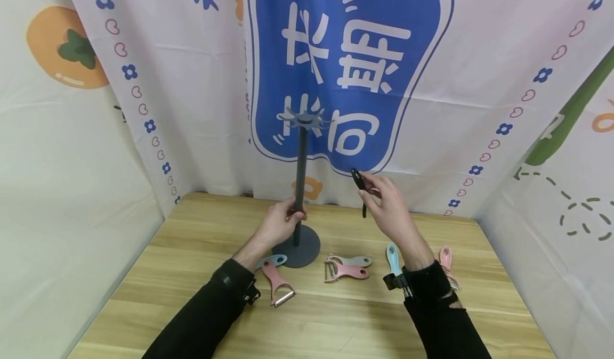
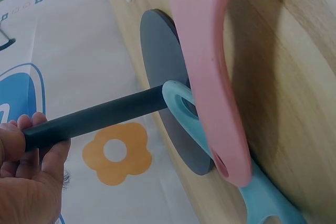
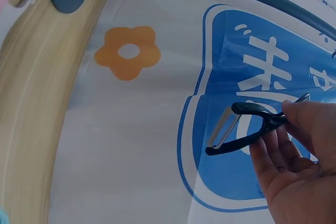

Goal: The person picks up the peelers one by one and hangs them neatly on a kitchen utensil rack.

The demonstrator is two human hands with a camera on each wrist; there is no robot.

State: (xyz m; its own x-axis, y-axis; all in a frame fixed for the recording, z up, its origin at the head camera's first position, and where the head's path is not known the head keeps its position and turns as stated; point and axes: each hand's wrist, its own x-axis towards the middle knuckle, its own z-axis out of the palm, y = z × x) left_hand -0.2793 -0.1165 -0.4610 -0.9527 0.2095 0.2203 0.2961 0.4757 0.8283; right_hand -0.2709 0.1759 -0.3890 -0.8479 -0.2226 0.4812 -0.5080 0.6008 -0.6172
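Though the right hand (image 1: pixel 387 203) pinches a lifted black peeler (image 1: pixel 357 179) at three o'clock of the stand (image 1: pixel 300 162) the left hand (image 1: pixel 277 223) grips, work looks early, coloured peelers (image 1: pixel 352 271) waiting on the bench (image 1: pixel 331 321).

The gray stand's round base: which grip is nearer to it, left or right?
Left. The left grip is round the pole above the base; the right grip holds a black peeler in the air, off to the base's right.
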